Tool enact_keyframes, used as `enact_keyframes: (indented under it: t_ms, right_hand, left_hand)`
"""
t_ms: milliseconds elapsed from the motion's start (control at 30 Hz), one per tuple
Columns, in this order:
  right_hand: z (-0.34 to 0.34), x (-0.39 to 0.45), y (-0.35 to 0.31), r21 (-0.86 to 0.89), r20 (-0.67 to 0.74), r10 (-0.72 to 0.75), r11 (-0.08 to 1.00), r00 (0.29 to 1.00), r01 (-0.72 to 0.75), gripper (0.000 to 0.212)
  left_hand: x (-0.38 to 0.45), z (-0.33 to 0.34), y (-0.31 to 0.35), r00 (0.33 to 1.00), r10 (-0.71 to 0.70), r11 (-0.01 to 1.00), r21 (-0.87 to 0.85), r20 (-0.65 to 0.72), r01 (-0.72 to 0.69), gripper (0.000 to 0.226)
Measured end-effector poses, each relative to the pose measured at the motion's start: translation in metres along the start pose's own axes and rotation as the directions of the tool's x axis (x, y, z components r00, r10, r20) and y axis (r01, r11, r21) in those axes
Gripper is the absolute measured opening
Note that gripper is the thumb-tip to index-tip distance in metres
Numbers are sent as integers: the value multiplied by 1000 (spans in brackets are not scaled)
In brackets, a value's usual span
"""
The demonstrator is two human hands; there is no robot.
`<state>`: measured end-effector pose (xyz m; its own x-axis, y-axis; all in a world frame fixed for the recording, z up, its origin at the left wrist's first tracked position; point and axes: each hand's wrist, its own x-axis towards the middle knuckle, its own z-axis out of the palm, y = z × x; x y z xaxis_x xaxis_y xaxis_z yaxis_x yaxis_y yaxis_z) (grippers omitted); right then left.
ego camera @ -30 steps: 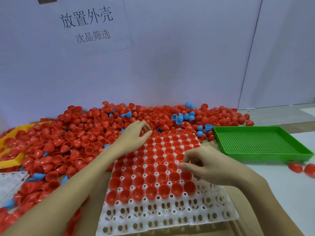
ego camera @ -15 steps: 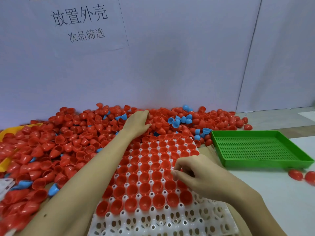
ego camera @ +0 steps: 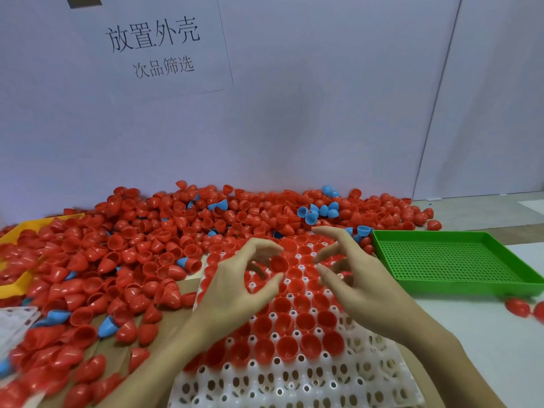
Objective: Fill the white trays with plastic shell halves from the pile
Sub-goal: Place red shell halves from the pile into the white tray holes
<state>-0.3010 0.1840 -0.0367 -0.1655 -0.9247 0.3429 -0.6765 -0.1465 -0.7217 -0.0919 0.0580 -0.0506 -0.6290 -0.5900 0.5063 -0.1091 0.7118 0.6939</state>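
Observation:
A white tray (ego camera: 265, 384) with round sockets lies in front of me. Its far rows hold red shell halves (ego camera: 306, 322) set open side up, and its near rows are bare. A big pile of red shell halves (ego camera: 147, 245) with a few blue ones (ego camera: 321, 210) spreads behind and to the left of it. My left hand (ego camera: 235, 290) hovers over the tray's middle, fingers curled, with a red shell half (ego camera: 278, 262) at its fingertips. My right hand (ego camera: 356, 284) hovers beside it over the tray, fingers spread and curved, holding nothing that I can see.
A green perforated tray (ego camera: 441, 235) sits to the right of the white one, with two loose red shells (ego camera: 518, 307) by its near corner. A yellow tray (ego camera: 17, 231) and part of another white tray (ego camera: 14, 322) lie at the left. A wall with a paper sign (ego camera: 153, 42) stands behind.
My left hand has come back from the pile to the tray's middle. My right hand has lifted off the tray's shells and spread its fingers.

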Motion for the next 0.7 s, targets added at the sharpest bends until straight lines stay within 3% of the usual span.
enact_keyframes:
  t_ms: [167,333,500,700]
  right_hand:
    - [5,-3,-12,201,209,-99,978,973,56,49]
    - [14,-1,-19,205,138,-92,977,986,62,32]
    - [14,-1,-17,188,152,-50,982,987,20,30]
    - [19,-1,-18,267,159,-53,964,986,9,26]
  left_hand:
    - [-37,-6,16,997,-33,988,-151,75,44,37]
    - [-48,-10,11,987,-123,942,-302,104,149,34]
    - [-51,-9,6,985,-146,941,-294,94,168,47]
    - [-50,-11,7,986,-159,926,-338,52,167,37]
